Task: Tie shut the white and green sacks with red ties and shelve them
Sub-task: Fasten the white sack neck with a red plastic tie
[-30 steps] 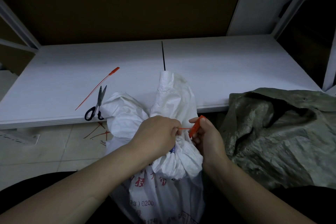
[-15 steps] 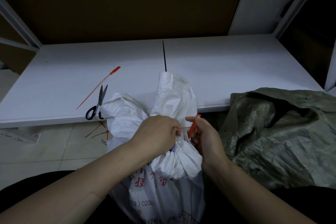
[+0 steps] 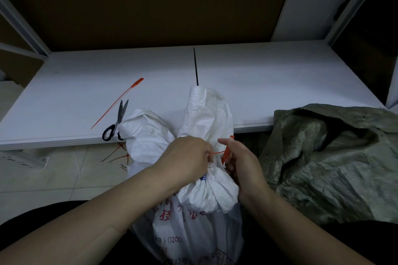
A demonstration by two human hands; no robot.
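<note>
A white woven sack (image 3: 206, 196) with red print stands in front of me, its neck gathered and its loose top flopping onto the shelf edge. My left hand (image 3: 185, 157) grips the bunched neck and pinches the thin tail of a red tie (image 3: 226, 151). My right hand (image 3: 239, 159) pinches that tie's flat red head just right of the neck. The green sack (image 3: 331, 161) slumps open at the right, touched by neither hand. A second red tie (image 3: 117, 103) lies on the white shelf (image 3: 269, 84).
Black-handled scissors (image 3: 116, 121) lie on the shelf's front edge, left of the white sack. Several cut red tie ends (image 3: 118, 156) litter the tiled floor below. A dark seam (image 3: 195, 66) splits the shelf board. Shelf uprights (image 3: 349, 4) rise at both sides.
My right hand has brought the tie's red head closer to the sack's neck, shortening the span of tie between my hands. The left hand has kept its grip.
</note>
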